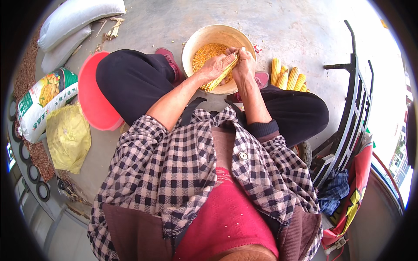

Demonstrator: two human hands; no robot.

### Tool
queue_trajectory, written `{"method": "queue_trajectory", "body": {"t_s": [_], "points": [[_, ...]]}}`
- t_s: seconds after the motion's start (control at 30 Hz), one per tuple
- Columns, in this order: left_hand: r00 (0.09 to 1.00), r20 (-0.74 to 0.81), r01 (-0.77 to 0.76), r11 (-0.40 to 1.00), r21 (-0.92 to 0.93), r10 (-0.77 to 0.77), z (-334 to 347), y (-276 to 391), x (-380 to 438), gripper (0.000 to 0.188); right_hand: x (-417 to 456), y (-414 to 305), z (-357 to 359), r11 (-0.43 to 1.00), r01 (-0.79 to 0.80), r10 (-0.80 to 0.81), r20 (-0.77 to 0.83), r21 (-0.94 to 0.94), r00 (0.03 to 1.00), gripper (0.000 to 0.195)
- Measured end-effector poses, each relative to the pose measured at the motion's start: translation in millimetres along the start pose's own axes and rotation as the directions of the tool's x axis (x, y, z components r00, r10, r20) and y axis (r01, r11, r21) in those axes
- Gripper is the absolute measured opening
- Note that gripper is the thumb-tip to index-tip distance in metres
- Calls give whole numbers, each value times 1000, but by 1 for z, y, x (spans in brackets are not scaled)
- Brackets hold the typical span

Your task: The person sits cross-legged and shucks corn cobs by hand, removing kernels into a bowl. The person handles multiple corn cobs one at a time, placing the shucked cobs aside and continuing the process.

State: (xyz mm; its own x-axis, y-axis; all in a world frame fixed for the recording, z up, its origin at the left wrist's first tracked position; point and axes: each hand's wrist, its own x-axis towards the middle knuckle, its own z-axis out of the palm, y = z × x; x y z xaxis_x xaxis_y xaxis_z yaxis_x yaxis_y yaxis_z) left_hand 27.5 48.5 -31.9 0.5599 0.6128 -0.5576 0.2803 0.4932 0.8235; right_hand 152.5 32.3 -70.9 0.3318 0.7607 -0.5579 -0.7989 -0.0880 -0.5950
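Observation:
Over a round, pale tub (218, 30) on the floor, I hold a yellow corn cob (223, 77) at a slant. Its upper end is in my right hand (244, 65), with the fingers closed around it. My left hand (217, 67) lies along the cob's side, thumb and fingers pressed against it near the top. Rows of kernels still cover the lower part; the upper end is partly hidden by my fingers. Loose corn kernels (209, 53) cover the bottom of the tub, which stands between my feet.
Several corn cobs (287, 76) lie on the floor at right, near a black metal hand truck (351, 107). To the left are a red plastic basin (94, 94), a yellow bag (68, 137), a printed sack (45, 101) and white sacks (78, 19). Dry husks (114, 28) lie beyond.

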Motion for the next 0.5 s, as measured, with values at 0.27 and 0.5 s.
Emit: {"method": "queue_trajectory", "body": {"t_s": [0.27, 0.5], "points": [[967, -239, 55, 986, -159, -92, -4, -15, 14, 48, -10, 2, 9, 984, 109, -90, 139, -138, 986, 12], [981, -116, 108, 928, -356, -158, -10, -10, 14, 52, -16, -6, 17, 976, 159, -120, 239, -152, 963, 11]]}}
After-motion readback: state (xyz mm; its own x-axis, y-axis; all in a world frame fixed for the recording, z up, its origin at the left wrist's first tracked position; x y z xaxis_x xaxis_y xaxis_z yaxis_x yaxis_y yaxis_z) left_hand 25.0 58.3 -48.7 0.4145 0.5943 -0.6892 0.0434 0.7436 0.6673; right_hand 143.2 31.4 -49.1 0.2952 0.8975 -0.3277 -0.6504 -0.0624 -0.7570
